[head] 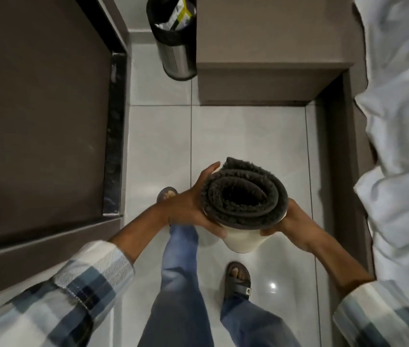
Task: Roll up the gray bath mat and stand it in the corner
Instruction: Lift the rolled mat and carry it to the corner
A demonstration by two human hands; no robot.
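The gray bath mat is rolled into a thick tube and held upright in the air above the tiled floor. I look down into its fuzzy dark spiral end, and its cream backing shows on the outside below. My left hand clasps the roll's left side, fingers curled under and thumb up along it. My right hand grips the right side from below. Both hands touch the roll.
A steel waste bin stands in the far corner beside a brown cabinet. A dark door lies to the left, a bed with white sheets to the right. My sandalled feet stand on the white tiles.
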